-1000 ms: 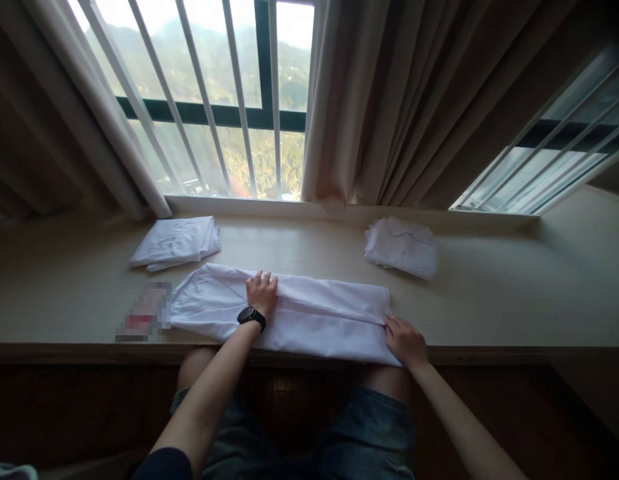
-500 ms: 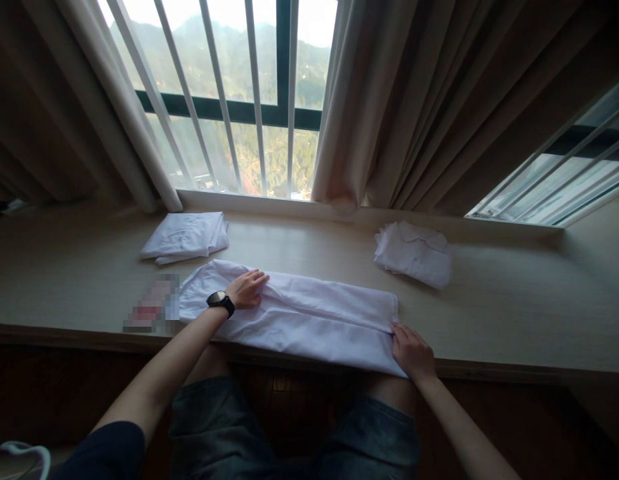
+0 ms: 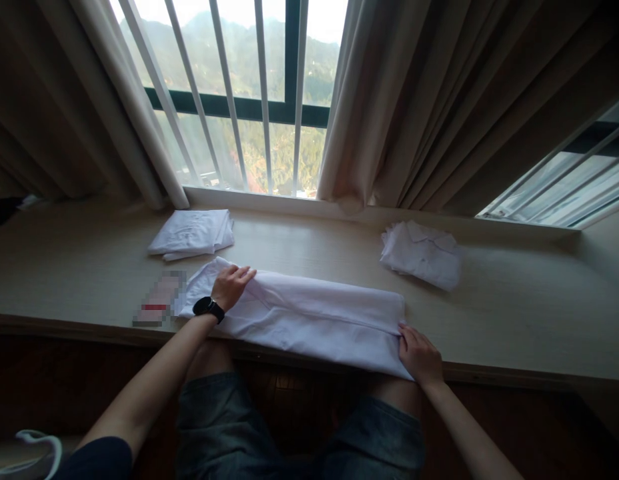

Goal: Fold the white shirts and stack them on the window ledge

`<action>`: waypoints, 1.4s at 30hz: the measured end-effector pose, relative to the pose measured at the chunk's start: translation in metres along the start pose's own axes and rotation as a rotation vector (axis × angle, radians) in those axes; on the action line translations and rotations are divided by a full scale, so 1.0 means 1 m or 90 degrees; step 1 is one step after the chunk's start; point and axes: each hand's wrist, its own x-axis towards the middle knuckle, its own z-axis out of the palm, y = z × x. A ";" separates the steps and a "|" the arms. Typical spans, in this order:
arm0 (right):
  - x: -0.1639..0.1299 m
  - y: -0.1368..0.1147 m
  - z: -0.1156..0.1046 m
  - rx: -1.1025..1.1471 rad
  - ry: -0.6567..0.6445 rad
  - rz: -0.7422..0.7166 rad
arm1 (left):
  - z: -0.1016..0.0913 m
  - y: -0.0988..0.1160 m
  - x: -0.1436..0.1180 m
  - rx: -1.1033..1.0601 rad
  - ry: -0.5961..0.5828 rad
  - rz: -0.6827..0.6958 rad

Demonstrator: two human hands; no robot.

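A white shirt (image 3: 319, 313), folded lengthwise into a long strip, lies along the front of the wooden ledge (image 3: 529, 313), its near edge reaching the ledge's front. On its left part rests my left hand (image 3: 232, 285), fingers stretched out over the far edge of the cloth; a black watch (image 3: 208, 308) is on that wrist. At the right end, my right hand (image 3: 419, 353) pinches the short edge of the shirt between thumb and fingers. The thumb side of the left hand is partly hidden.
A folded white garment (image 3: 192, 233) lies at the back left, and a folded white shirt with a collar (image 3: 420, 253) at the back right. A blurred-out flat item (image 3: 159, 300) sits left of the cloth. Behind are a barred window (image 3: 239, 133) and curtains (image 3: 389, 100).
My left hand has slid a little to the left along the shirt's far edge. My right hand keeps its hold at the right end. The view has shifted slightly.
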 end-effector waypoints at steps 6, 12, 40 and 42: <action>-0.002 0.003 0.002 0.023 0.018 -0.010 | 0.007 0.024 -0.022 0.001 0.010 -0.095; -0.002 0.000 0.001 0.043 0.022 -0.012 | -0.010 0.082 -0.042 -0.119 -0.075 -0.104; -0.002 0.018 -0.002 0.263 0.035 0.174 | -0.032 0.001 -0.049 -0.131 -0.234 -0.060; 0.004 0.017 0.007 0.251 0.004 0.167 | -0.023 0.001 -0.051 -0.040 -0.244 -0.079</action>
